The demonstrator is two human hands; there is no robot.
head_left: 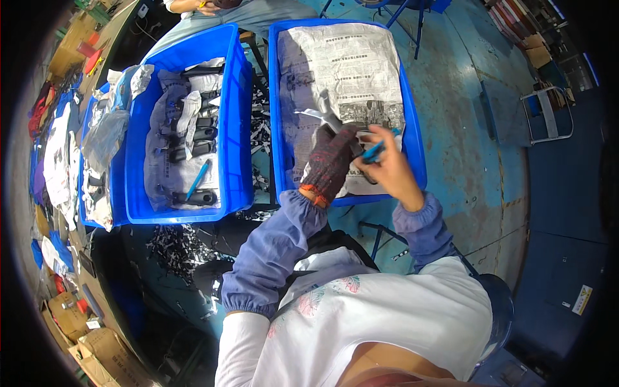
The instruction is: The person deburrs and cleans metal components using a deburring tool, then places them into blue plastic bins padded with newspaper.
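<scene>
Over the right-hand blue bin (414, 142), my left hand (330, 160), in a dark red-speckled knit glove, is closed round a dark grey part (333, 121). Pale, ragged-looking strips stick out from the part's far end; I cannot make out its exact kind. My bare right hand (393, 171) pinches a slim blue pen-shaped tool (373, 153) close beside the glove. Whether its tip touches the part is hidden by the fingers. Printed paper (342, 58) lines the bin under both hands.
At left stands another blue bin (242, 129) holding several black parts (205, 133), paper and a blue pen-shaped tool (198, 180). Dark and silver scraps (187, 248) litter the floor. Across from me sits another person (258, 16). A metal-framed cart (548, 116) stands far right.
</scene>
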